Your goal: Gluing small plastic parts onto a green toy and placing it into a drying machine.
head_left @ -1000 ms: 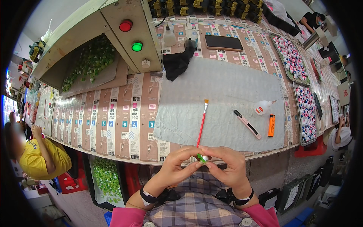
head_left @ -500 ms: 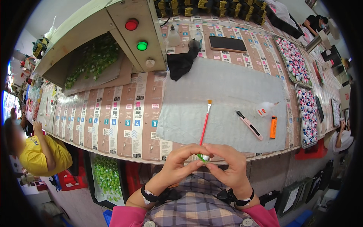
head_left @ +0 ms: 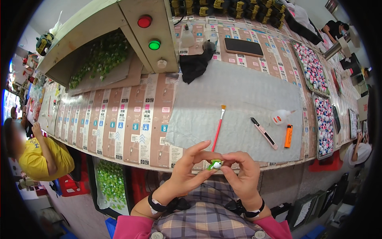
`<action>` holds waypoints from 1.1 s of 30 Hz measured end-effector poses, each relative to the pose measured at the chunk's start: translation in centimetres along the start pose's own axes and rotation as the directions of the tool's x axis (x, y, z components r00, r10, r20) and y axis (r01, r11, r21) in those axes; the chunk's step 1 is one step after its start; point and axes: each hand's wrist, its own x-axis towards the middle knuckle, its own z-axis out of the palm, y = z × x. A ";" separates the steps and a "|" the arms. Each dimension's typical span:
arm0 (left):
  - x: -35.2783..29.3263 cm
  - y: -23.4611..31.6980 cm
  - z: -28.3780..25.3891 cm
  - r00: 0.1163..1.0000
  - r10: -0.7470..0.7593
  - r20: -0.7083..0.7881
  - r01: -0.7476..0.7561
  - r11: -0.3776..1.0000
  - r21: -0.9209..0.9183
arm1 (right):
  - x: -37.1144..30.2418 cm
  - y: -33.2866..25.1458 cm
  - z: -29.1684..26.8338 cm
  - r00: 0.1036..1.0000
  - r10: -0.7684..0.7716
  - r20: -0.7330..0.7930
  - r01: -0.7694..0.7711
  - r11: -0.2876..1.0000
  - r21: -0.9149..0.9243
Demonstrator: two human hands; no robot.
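Note:
A small green and white figurine (head_left: 215, 164) with a black eye-like dot is held between my two hands, just off the table's near edge. Thumb and fingers of my left hand (head_left: 188, 169) pinch its green side, while the index finger is raised. On the other side, my right hand (head_left: 243, 172) grips the white part between thumb and forefinger. Beyond them a red-handled paintbrush (head_left: 218, 129) lies on the grey sheet (head_left: 191, 119). To its right lie a pink and black pen-like tool (head_left: 264, 134), an orange lighter (head_left: 288, 136) and a small white squeeze bottle (head_left: 281, 116).
A metal machine (head_left: 137, 47) with red and green buttons holds green pieces at left. A phone (head_left: 243, 47) and black cloth (head_left: 195, 67) lie behind the sheet. Trays of colourful pieces (head_left: 324, 123) line the right. Another person (head_left: 47, 157) sits left, above a bin (head_left: 112, 185).
The figurine has turned between my fingers, so its white part and black dot now show. My left index finger has lifted away from it.

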 end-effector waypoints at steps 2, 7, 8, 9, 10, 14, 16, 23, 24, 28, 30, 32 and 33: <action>0.1 -0.1 0.0 1.000 -0.026 0.014 0.026 1.000 0.013 | 0.2 -0.1 -0.1 1.000 -0.012 -0.006 0.012 1.000 -0.022; -0.1 -0.2 -0.8 0.995 -0.091 -0.041 0.091 0.996 0.008 | 0.7 0.2 0.9 1.000 0.003 -0.009 -0.003 1.000 -0.031; -0.4 0.0 -1.6 0.996 -0.074 -0.039 0.078 0.992 0.098 | 0.7 0.2 1.2 1.000 0.024 -0.010 -0.025 0.999 -0.022; -0.2 0.5 -1.9 0.995 -0.079 -0.065 0.087 0.989 0.122 | 0.6 0.3 1.3 0.999 0.043 -0.013 -0.043 0.999 -0.012; -0.7 0.4 -2.7 0.995 -0.065 -0.082 0.076 0.987 0.145 | 0.0 0.9 1.1 0.996 0.082 -0.045 -0.083 0.996 -0.013; -3.8 0.8 -6.6 0.847 -0.197 -0.494 0.075 0.964 -0.256 | -0.8 3.3 0.3 0.987 0.112 -0.118 -0.110 0.994 0.020; -6.4 0.5 -10.5 0.663 -0.136 -0.737 -0.030 0.978 -0.208 | -0.8 4.2 0.2 0.984 0.117 -0.137 -0.121 0.992 -0.022; -23.4 -5.1 -20.9 -0.258 -0.158 -0.953 -0.413 0.910 -0.039 | -1.1 6.0 -0.2 0.962 0.264 0.062 -0.267 0.963 0.038; -29.6 -8.2 -22.6 -0.248 -0.327 -0.912 -0.498 0.851 -0.170 | -1.1 6.2 -0.2 0.965 0.249 0.078 -0.251 0.968 0.014; -26.4 -5.7 -23.0 -0.375 -0.208 -0.904 -0.338 0.938 -0.075 | 0.0 5.6 0.8 0.963 0.268 0.014 -0.268 0.963 -0.001; -19.0 -0.4 -23.4 -0.336 0.040 -0.941 -0.183 0.977 0.107 | 0.6 4.5 2.0 0.956 0.292 -0.021 -0.293 0.956 -0.032; -14.2 2.9 -25.8 -0.107 0.073 -0.992 -0.210 0.973 0.095 | 0.2 6.8 1.7 0.954 0.300 -0.030 -0.301 0.952 -0.059; -11.5 4.1 -27.2 0.031 0.082 -0.996 -0.183 0.980 0.075 | 0.4 6.6 2.2 0.974 0.223 -0.032 -0.225 0.970 -0.097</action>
